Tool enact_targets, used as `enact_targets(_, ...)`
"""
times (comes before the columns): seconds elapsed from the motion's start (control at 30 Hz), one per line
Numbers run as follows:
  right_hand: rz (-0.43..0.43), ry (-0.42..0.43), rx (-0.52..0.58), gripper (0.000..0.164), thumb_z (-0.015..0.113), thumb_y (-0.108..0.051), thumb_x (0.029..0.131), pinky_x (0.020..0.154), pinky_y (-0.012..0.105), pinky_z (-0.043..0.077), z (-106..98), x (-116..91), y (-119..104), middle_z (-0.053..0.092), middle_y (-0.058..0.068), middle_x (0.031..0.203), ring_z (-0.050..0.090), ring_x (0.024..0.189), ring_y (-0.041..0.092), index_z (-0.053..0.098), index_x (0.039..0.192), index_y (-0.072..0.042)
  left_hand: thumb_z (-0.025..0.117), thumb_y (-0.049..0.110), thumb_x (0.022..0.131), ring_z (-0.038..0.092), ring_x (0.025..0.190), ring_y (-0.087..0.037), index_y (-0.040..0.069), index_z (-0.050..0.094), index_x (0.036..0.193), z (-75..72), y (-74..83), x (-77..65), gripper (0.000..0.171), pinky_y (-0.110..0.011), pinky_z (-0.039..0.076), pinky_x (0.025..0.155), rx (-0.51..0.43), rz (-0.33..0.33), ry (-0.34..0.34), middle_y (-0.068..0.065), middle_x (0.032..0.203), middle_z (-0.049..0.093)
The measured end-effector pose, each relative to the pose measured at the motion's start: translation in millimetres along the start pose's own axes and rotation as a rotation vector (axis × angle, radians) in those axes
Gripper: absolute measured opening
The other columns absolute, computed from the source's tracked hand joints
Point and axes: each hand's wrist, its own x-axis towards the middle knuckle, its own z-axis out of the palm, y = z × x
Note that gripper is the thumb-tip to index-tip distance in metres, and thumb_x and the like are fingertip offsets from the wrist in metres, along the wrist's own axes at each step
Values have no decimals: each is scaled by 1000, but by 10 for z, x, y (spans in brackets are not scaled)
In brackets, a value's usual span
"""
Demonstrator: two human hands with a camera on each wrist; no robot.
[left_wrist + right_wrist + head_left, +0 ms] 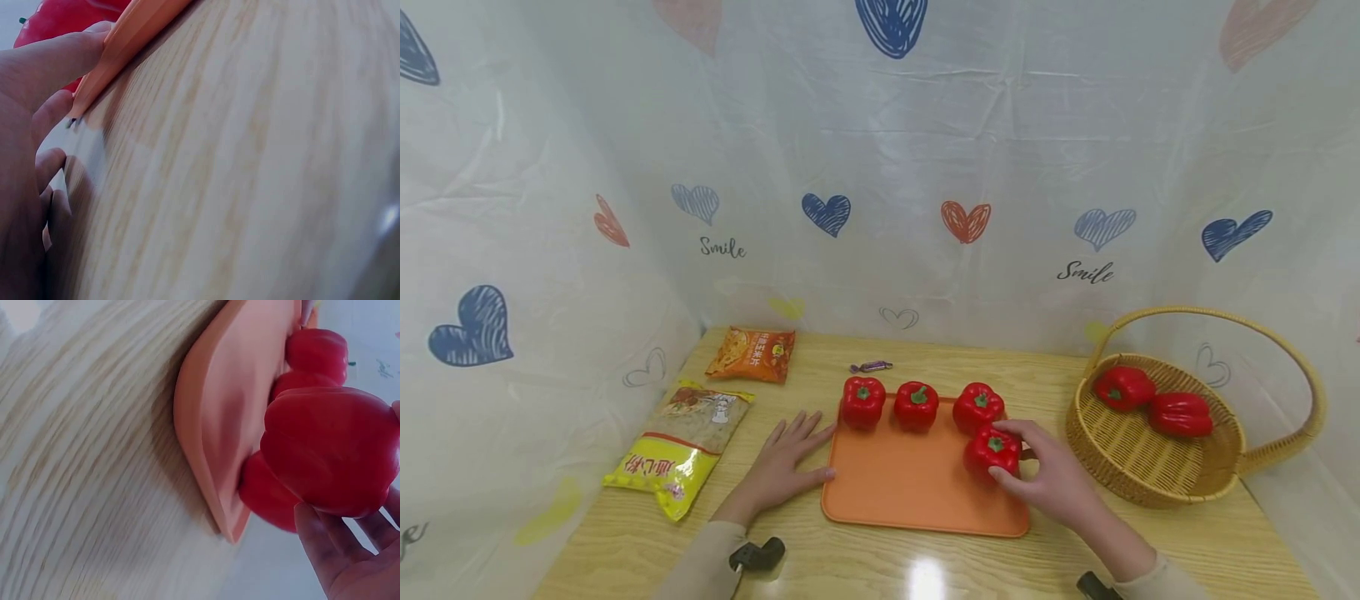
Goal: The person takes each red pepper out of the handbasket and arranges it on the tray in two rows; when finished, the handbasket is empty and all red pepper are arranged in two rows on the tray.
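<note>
My right hand [1051,473] grips a red bell pepper [992,452] over the right side of an orange tray [910,492]. In the right wrist view this bell pepper [331,450] hangs above the tray, with fingers curled along its side. Three more red bell peppers line the tray's far edge: one at the left corner [863,402], one in the middle [916,406] and one at the right [977,407], partly overlapped by the held one. My left hand [784,462] lies with fingers spread at the tray's left edge, its thumb touching the rim in the left wrist view.
A wicker basket [1082,433] with a tall handle holds two red bell peppers [1180,414] at the right. On the left lie a yellow food bag [681,446] and an orange snack packet [751,354]. A purple-wrapped candy [871,367] lies behind the tray. Printed curtains surround the table.
</note>
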Motion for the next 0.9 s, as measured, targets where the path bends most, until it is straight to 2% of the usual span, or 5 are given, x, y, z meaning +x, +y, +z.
enact_targets(0.4, -42, -34, 38, 56, 88, -29, 81, 83, 28, 59, 215, 95, -137, 64, -5, 125, 63, 103, 12, 63, 130, -18, 66, 58, 92, 18, 154, -40, 22, 47, 154, 22, -13, -1, 74, -62, 5, 122, 5, 24, 28, -13, 163, 33)
enact_targets(0.67, -40, -54, 68, 57, 88, -30, 81, 84, 29, 59, 318, 163, -214, 63, -4, 128, 64, 103, 14, 63, 131, -17, 65, 60, 92, 14, 155, -37, 24, 46, 155, 9, 9, 10, 75, -59, 2, 123, 3, -3, -2, -10, 165, 31)
enact_targets(0.9, -56, -60, 91, 55, 88, -28, 80, 85, 29, 59, 430, 235, -307, 63, -7, 127, 62, 104, 12, 65, 128, -19, 65, 60, 92, 15, 155, -38, 23, 47, 155, -10, 24, -9, 76, -59, 2, 123, 0, -7, 6, -11, 165, 31)
